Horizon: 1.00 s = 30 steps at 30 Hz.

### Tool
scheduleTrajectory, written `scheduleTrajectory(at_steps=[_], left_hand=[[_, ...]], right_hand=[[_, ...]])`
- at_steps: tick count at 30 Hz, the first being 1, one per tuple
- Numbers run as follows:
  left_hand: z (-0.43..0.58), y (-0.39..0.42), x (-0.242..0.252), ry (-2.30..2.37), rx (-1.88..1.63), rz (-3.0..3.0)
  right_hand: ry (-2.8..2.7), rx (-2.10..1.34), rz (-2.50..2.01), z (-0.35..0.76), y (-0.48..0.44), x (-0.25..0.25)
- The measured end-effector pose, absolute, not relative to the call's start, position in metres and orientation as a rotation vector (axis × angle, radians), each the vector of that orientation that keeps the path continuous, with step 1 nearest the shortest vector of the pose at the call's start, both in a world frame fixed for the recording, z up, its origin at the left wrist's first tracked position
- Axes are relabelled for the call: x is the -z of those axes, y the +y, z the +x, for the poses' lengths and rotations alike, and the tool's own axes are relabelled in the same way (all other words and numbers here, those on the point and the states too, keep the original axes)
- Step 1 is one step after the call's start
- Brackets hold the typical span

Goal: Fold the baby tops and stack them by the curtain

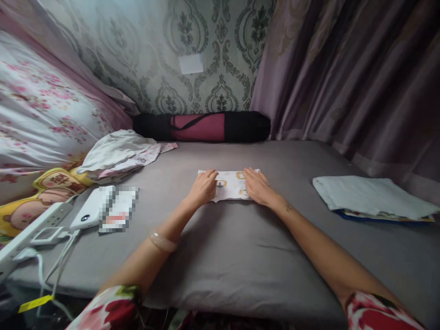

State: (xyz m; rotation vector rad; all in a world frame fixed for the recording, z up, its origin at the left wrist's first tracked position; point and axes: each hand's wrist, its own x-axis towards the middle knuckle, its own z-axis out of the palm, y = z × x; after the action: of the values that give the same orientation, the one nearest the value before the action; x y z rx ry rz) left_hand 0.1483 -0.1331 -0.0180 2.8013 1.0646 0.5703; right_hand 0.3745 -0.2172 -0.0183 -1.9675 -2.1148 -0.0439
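White plastic is showing leftmost on my feed, where a power strip is lying near a white power bank on the grey sheet. Farther right, I am seeing the left hand resting half-curled over the left end of a printed white cloth, which is lying mid-sheet. The right hand is resting straighter-fingered over its right end; whether either is pinching fabric, I cannot tell. Rightmost, a pale folded stack is sitting.
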Motion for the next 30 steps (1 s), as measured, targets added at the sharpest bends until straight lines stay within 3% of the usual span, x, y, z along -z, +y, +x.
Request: scheduleTrajectory(at_steps=[7,15,23,30], left_hand=[[0.203,-0.133,0.033,1.242,-0.507,2.763],[0.203,-0.119,0.053,1.272,-0.224,2.724],[0.203,-0.121,0.049,1.300,-0.197,2.696],[0.181,-0.120,0.044,1.437,-0.257,2.791]], right_hand=[[-2.114,-0.066,-2.043,0.333,-0.185,0.025],[-2.142,-0.224,-2.090,0.338,-0.173,0.046],[-2.162,-0.257,-2.102,0.339,-0.174,0.041],[-2.099,-0.074,-2.154,0.355,-0.181,0.033]])
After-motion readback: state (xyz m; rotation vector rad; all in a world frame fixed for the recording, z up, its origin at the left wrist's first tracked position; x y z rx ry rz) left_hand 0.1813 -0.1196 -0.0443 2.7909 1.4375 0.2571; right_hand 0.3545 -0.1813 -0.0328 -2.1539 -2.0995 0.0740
